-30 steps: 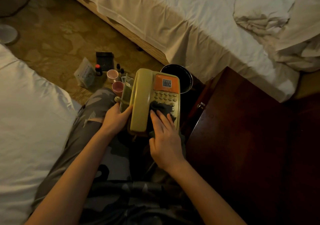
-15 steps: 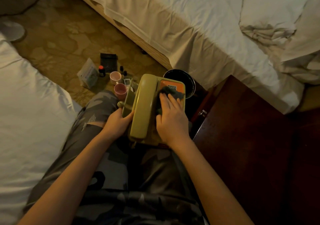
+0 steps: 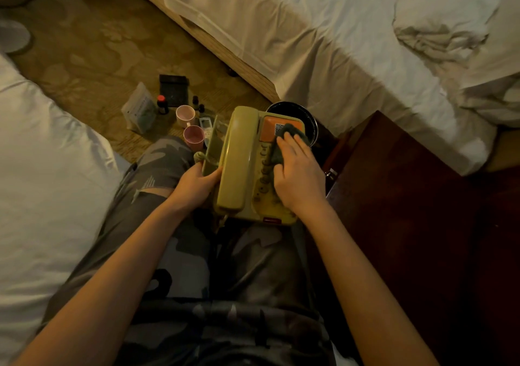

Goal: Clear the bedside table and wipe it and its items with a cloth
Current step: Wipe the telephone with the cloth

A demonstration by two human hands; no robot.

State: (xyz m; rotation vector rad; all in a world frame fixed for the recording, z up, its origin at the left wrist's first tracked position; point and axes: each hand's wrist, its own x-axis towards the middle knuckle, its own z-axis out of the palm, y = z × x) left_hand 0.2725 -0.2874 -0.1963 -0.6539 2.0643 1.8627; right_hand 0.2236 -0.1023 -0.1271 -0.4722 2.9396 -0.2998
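Midway through, by the look of things. Tabletop (image 3: pixel 408 196) already bare, dark wood just right of the right hand (image 3: pixel 298 180); whether wiped yet, impossible to tell. Cleared items parked on the floor (image 3: pixel 92 56) beyond the left hand's (image 3: pixel 194 187) fingertips: a white packet (image 3: pixel 139 108), a small red-capped bottle (image 3: pixel 162 104), a black box (image 3: pixel 173 88), two pink cups (image 3: pixel 185 115), a remote (image 3: pixel 206 125) wedged beside them.

Telephone (image 3: pixel 247 165) resting on the lap, under both hands. Left fingers (image 3: pixel 209 174) curled round its left edge, steadying. Right fingers (image 3: pixel 289 147) laid nearly straight and close together, pressing a dark cloth (image 3: pixel 292 133) onto the orange panel just past the keypad; handset still in its cradle left of them.

Left to do, judging from this: finishing the phone, wiping the floor items, returning everything.

Containers: both cups apparently empty, pink insides showing. Dark round bin (image 3: pixel 309 120) just beyond the right fingertips, contents lost in shadow.
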